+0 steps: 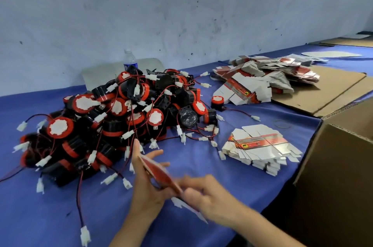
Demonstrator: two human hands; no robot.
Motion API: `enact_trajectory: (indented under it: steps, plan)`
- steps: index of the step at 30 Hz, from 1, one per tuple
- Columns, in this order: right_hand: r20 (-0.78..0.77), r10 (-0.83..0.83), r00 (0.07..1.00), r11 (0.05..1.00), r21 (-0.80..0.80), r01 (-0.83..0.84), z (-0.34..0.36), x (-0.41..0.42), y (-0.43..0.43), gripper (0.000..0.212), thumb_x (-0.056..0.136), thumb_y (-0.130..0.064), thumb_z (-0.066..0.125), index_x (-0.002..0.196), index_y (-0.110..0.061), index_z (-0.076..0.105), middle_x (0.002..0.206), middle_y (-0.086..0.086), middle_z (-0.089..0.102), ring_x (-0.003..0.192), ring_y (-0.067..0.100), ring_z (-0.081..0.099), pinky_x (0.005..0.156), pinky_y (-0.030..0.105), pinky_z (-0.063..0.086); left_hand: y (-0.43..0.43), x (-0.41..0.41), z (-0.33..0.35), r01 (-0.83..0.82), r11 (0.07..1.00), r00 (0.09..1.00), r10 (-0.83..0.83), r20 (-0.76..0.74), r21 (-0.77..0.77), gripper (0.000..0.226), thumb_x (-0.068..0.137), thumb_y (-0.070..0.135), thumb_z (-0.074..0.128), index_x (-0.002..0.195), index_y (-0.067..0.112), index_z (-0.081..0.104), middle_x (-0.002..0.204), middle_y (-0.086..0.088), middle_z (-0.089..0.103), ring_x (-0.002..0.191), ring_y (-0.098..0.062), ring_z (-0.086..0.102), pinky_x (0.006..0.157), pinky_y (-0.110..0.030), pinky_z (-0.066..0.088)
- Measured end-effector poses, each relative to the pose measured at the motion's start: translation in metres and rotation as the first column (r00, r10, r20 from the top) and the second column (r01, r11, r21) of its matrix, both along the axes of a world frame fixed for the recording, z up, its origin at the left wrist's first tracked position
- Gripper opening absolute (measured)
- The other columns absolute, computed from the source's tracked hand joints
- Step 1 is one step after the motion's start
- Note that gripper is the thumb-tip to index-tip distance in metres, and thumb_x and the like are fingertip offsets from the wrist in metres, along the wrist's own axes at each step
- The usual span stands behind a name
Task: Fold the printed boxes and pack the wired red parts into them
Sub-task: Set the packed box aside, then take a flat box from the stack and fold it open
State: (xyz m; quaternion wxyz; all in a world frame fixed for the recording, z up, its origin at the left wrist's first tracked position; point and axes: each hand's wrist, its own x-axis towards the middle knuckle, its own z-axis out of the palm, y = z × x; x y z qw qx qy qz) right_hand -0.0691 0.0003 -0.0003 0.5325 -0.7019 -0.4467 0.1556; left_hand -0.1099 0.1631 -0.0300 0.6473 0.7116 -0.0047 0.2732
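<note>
Dozens of red-and-black parts (113, 121), with thin wires and white plugs, lie piled on a blue cloth (40, 216), up and to the left of the fingers. A few plugs trail just beside the thumb. A bottle (130, 61) stands behind the pile, far beyond the fingers.

The left hand (147, 182) holds a flat red box (159, 174) on edge, clamped between the thumb on one face and the spread fingers on the other. The right hand (203, 192), blurred, grips the box's lower end with curled fingers, and a white flap pokes out beneath them.

Up and to the right of these fingers, well apart, sits a stack (260, 148) of flat boxes. Farther beyond, a loose heap (262, 77) of them lies partly on a cardboard sheet (333, 89). An open brown carton (339, 166) stands right of the fingers.
</note>
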Motion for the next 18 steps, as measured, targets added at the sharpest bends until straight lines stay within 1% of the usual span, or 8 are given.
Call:
enact_trajectory:
  steps: [1,3,5,8,11,13,16,18]
  plan:
    - [-0.022,0.019,1.000,1.000,-0.010,-0.020,-0.006,-0.007,-0.001,0.046,0.090,-0.066,0.036,0.097,-0.035,0.069,0.070,0.000,0.060,0.064,0.003,0.048,0.061,0.020,0.038,0.001,0.000,0.001,0.002,1.000,1.000,-0.002,-0.006,-0.010,0.132,0.038,0.058,0.091,0.144,0.048,0.013,0.115,0.005,0.060,0.084,-0.012,0.068,0.059,-0.022,0.054]
    - [-0.093,-0.081,0.992,0.997,-0.011,0.080,-0.012,-0.007,-0.005,0.074,0.078,-0.085,0.025,0.072,-0.021,0.062,0.057,-0.006,0.050,0.053,0.000,0.045,0.056,0.018,0.034,0.003,0.000,-0.001,-0.048,0.995,0.999,0.047,0.009,0.090,0.129,0.039,0.056,0.088,0.143,0.057,0.011,0.118,0.018,0.061,0.091,-0.004,0.066,0.067,-0.020,0.054]
    - [-0.286,-0.188,0.939,0.982,-0.041,0.185,-0.012,-0.001,-0.011,0.090,0.074,-0.086,0.026,0.078,-0.009,0.071,0.070,0.006,0.068,0.071,0.007,0.066,0.071,0.026,0.049,0.001,0.001,-0.004,-0.040,0.993,0.999,0.040,0.002,0.107,0.122,0.047,0.056,0.086,0.142,0.061,0.009,0.115,0.027,0.063,0.099,0.000,0.065,0.078,-0.018,0.053]
    - [-0.681,-0.093,0.726,0.946,0.167,0.278,-0.008,0.007,-0.007,0.054,0.076,-0.067,0.046,0.097,-0.028,0.077,0.100,0.004,0.075,0.094,0.018,0.070,0.074,0.024,0.055,-0.002,0.000,-0.003,-0.018,0.999,0.999,0.020,-0.042,0.046,0.099,0.062,0.057,0.075,0.138,0.067,0.012,0.100,0.011,0.071,0.089,-0.012,0.071,0.071,-0.017,0.054]
    - [-0.797,-0.070,0.600,0.881,0.233,0.412,-0.002,0.026,-0.004,0.048,0.089,-0.040,0.053,0.133,-0.021,0.055,0.127,0.010,0.063,0.102,0.018,0.068,0.077,0.028,0.055,-0.006,-0.004,-0.001,0.032,0.999,0.997,-0.034,-0.065,-0.035,0.069,0.078,0.067,0.062,0.133,0.071,0.020,0.104,0.007,0.072,0.090,-0.017,0.072,0.067,-0.019,0.056]
    - [-0.811,-0.160,0.563,0.860,0.165,0.482,0.005,0.033,-0.007,0.042,0.097,-0.021,0.051,0.138,-0.021,0.048,0.130,0.011,0.060,0.085,0.009,0.071,0.066,0.023,0.054,-0.006,-0.004,0.001,-0.008,1.000,0.999,0.009,-0.032,0.029,0.052,0.093,0.047,0.050,0.129,0.074,0.025,0.113,0.015,0.067,0.088,-0.019,0.072,0.064,-0.024,0.058]
    - [-0.830,-0.185,0.526,0.888,0.088,0.452,0.009,0.034,-0.013,0.034,0.093,-0.025,0.058,0.124,-0.039,0.056,0.112,0.007,0.070,0.087,0.022,0.072,0.061,0.030,0.055,-0.001,-0.002,-0.001,-0.066,0.975,0.997,0.055,0.057,0.211,0.070,0.095,0.016,0.046,0.129,0.074,0.025,0.143,0.032,0.034,0.111,-0.012,0.061,0.074,-0.023,0.057]
    - [-0.809,-0.213,0.549,0.907,0.045,0.419,0.010,0.033,-0.016,0.033,0.092,-0.025,0.060,0.123,-0.037,0.059,0.116,0.006,0.068,0.092,0.027,0.071,0.064,0.031,0.055,-0.001,-0.001,-0.003,-0.100,0.899,0.993,0.065,0.098,0.426,0.078,0.088,0.022,0.058,0.133,0.072,0.019,0.151,0.032,0.009,0.135,0.002,0.034,0.088,-0.015,0.048]
